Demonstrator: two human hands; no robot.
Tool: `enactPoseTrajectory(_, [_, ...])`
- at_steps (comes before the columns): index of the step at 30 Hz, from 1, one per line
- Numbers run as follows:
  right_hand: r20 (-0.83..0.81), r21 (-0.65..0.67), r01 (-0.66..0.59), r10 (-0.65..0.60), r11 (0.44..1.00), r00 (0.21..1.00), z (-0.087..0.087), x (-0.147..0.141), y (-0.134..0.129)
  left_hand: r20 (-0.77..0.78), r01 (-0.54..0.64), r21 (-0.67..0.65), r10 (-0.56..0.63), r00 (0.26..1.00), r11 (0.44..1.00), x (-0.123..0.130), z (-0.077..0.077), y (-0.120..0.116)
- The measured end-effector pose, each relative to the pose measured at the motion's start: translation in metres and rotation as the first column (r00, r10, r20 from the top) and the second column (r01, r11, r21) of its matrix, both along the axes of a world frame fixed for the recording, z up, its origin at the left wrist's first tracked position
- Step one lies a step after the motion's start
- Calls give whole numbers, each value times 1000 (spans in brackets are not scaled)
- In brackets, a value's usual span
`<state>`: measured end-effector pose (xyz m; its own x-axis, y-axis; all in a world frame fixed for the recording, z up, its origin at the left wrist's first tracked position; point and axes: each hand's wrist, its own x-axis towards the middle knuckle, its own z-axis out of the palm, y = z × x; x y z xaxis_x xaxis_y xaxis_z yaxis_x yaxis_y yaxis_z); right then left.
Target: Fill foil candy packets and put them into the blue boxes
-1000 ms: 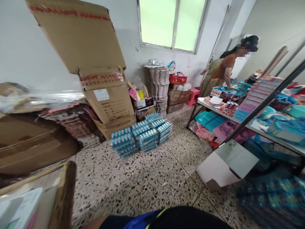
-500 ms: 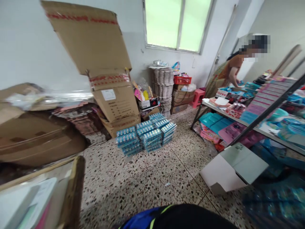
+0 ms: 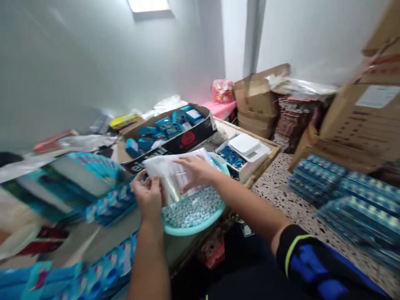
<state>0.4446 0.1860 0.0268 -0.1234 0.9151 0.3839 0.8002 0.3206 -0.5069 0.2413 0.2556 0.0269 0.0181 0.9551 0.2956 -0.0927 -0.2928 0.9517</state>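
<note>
A clear plastic bag [image 3: 170,177] with pale printed pieces inside is held over a turquoise basin [image 3: 187,230]. Small, pale blue-white pellets [image 3: 195,208] fill the basin. My left hand [image 3: 148,191] has its fingers curled round the bag's left edge. Across the bag's right part lies my right hand [image 3: 196,168], fingers spread and touching the plastic. Motion blur makes the print on the bag unreadable.
Behind the basin stands a black carton [image 3: 168,152] of small blue boxes. A white scale [image 3: 248,146] sits to its right. Blue packs [image 3: 112,204] line the left side; wrapped blue bundles [image 3: 359,208] and large cardboard boxes [image 3: 359,121] stand on the right floor.
The view has swung left, from the floor and a co-worker's table to the work table. Both my hands have come into view, with the plastic bag at them.
</note>
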Motion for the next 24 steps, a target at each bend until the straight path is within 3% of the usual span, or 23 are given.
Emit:
enactPoseTrajectory(5, [52,80,-31,27,996,998,3,-5,-6,204,105,1,-103,973,994,7,-10,-2])
enactPoseTrajectory(12, [137,84,-104,92,991,986,7,-15,-7,39,379,-64,-378,925,923,1,-6,-18])
enactPoseTrajectory(15, [119,84,-109,99,990,988,6,-16,-8,-24,391,-77,-394,919,917,-1,-3,-22])
enactPoseTrajectory(21, [-29,84,-186,189,979,982,3,-15,-9,111,343,-101,-332,937,934,-9,-7,-15])
enactPoseTrajectory(24, [-44,132,-189,196,973,980,1,-14,-8,149,385,-146,-364,919,911,-13,-8,-13])
